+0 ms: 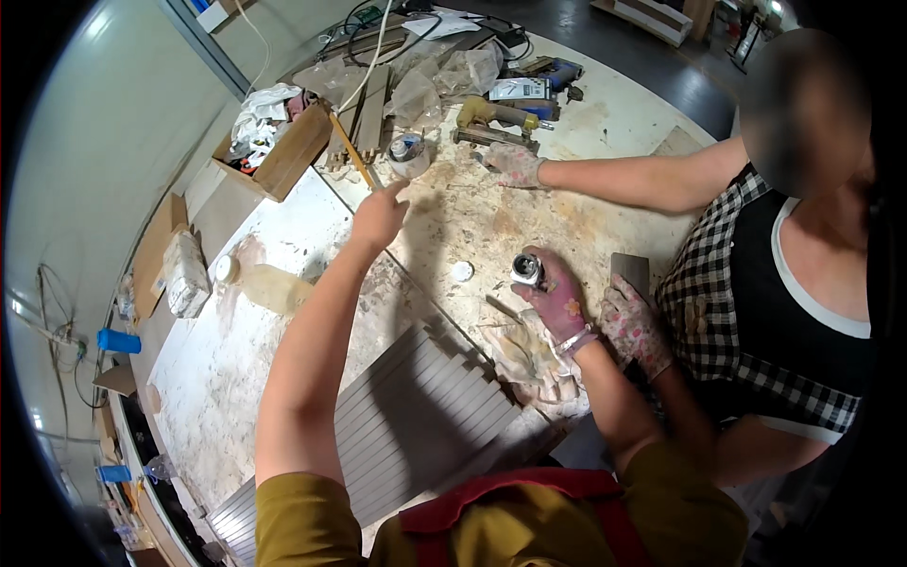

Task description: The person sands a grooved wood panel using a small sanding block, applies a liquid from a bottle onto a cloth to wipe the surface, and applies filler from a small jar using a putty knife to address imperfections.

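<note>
My bare left hand [380, 217] reaches forward over the worktable. Its fingers are closed around the grey lower end of a thin tool with a yellow wooden handle [350, 146]; the tool's exact kind is unclear. Just beyond the fingertips stands a tub [408, 159] with something dark and blue in its top. In a purple glove with a flower on it, my right hand [557, 300] grips a small open bottle [526, 269], its mouth facing up. A white cap [461, 271] lies on the table left of the bottle. Crumpled, stained cloth [529, 354] lies below my right hand.
Stacked grey strips [406, 416] lie in front of me. A co-worker's gloved hand [518, 166] rests near a yellow nail gun [487, 118]; the other gloved hand [635, 321] is beside a grey block [630, 272]. A wooden box [293, 156] and white package [186, 274] stand left.
</note>
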`<action>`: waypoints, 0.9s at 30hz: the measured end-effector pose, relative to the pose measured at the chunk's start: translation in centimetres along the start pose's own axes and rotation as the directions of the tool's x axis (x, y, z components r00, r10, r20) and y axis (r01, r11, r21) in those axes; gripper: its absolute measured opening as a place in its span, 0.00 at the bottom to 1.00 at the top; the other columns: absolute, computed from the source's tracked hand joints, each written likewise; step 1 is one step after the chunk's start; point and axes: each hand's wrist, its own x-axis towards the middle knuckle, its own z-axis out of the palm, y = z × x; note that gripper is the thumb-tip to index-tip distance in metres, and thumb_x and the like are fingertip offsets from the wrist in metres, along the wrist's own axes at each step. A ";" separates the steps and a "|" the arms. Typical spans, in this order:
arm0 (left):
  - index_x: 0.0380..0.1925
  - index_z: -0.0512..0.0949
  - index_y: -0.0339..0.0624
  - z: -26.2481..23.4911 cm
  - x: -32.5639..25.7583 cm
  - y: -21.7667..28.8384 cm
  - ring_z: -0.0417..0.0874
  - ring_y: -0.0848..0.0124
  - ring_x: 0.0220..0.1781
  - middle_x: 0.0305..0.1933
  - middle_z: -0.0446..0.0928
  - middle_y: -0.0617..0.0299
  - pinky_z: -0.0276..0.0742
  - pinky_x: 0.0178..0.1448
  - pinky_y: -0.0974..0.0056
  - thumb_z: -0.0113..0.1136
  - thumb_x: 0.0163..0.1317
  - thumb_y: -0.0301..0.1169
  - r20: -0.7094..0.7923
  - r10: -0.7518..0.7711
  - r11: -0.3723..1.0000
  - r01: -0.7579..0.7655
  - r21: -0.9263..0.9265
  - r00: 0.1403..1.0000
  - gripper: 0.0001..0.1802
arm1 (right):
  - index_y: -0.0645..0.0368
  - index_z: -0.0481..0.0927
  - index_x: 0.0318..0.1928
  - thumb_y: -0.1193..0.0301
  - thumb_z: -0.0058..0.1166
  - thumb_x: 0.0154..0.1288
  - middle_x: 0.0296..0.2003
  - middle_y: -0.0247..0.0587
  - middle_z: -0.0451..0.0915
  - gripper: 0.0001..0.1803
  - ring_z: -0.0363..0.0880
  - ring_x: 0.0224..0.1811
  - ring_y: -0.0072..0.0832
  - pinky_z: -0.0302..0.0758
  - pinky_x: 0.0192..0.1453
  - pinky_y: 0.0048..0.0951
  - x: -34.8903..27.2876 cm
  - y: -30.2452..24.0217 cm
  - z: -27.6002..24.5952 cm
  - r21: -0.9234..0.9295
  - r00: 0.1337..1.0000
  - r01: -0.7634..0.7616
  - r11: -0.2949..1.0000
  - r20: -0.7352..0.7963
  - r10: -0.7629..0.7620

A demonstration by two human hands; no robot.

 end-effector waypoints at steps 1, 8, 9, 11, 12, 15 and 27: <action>0.55 0.76 0.44 0.1 1.1 0.4 0.80 0.49 0.46 0.42 0.81 0.45 0.75 0.53 0.52 0.56 0.58 0.31 0.011 -0.014 1.000 0.014 0.013 1.000 0.22 | 0.60 0.75 0.51 0.79 0.68 0.47 0.49 0.40 0.76 0.28 0.75 0.52 0.30 0.72 0.57 0.28 -0.1 0.1 -0.1 -0.024 1.000 0.007 1.000 0.006 -0.007; 0.53 0.76 0.44 5.5 0.3 2.2 0.80 0.50 0.47 0.43 0.78 0.46 0.75 0.52 0.51 0.57 0.57 0.33 0.122 0.130 0.990 -0.135 0.036 0.984 0.22 | 0.61 0.72 0.57 0.76 0.67 0.51 0.51 0.40 0.74 0.31 0.73 0.54 0.29 0.69 0.60 0.28 0.3 3.4 -1.3 -0.046 0.997 0.018 0.999 -0.071 -0.021; 0.53 0.76 0.44 5.6 -0.7 2.2 0.81 0.53 0.44 0.43 0.78 0.48 0.76 0.49 0.55 0.59 0.58 0.33 0.146 0.160 0.985 -0.167 0.042 0.976 0.21 | 0.62 0.71 0.57 0.76 0.67 0.52 0.52 0.40 0.74 0.31 0.73 0.55 0.29 0.69 0.61 0.28 0.6 3.9 -1.3 -0.052 0.997 0.020 0.998 -0.070 -0.024; 0.53 0.76 0.44 5.1 -2.7 2.7 0.82 0.58 0.41 0.44 0.78 0.51 0.78 0.47 0.59 0.60 0.60 0.32 0.195 0.176 0.984 -0.176 -0.016 0.965 0.20 | 0.62 0.71 0.58 0.76 0.67 0.51 0.51 0.40 0.75 0.31 0.74 0.55 0.30 0.69 0.61 0.28 0.9 3.7 -1.5 0.019 0.997 -0.020 1.000 -0.073 0.021; 0.53 0.76 0.43 4.3 -3.6 3.1 0.82 0.58 0.41 0.44 0.78 0.51 0.78 0.47 0.59 0.60 0.60 0.32 0.221 0.163 0.986 -0.151 -0.071 0.962 0.20 | 0.62 0.71 0.58 0.76 0.67 0.51 0.51 0.41 0.75 0.31 0.74 0.55 0.30 0.69 0.61 0.28 0.9 3.7 -1.6 0.055 0.996 -0.037 0.998 -0.077 0.041; 0.52 0.77 0.42 1.4 -7.2 2.8 0.82 0.62 0.42 0.47 0.78 0.53 0.78 0.47 0.61 0.60 0.62 0.32 0.216 0.110 0.978 -0.067 -0.200 0.970 0.18 | 0.62 0.72 0.57 0.76 0.67 0.51 0.49 0.42 0.77 0.31 0.75 0.53 0.31 0.70 0.60 0.29 1.3 5.8 -1.6 0.174 0.994 -0.071 0.982 -0.064 0.083; 0.47 0.78 0.34 -5.0 -27.3 -2.5 0.78 0.75 0.42 0.41 0.80 0.60 0.74 0.47 0.69 0.57 0.66 0.28 -0.055 -0.390 0.789 0.303 -0.535 0.919 0.12 | 0.58 0.70 0.59 0.81 0.64 0.54 0.51 0.35 0.74 0.31 0.75 0.53 0.25 0.73 0.57 0.26 1.4 6.5 -2.1 -0.078 0.998 0.004 0.997 -0.061 -0.008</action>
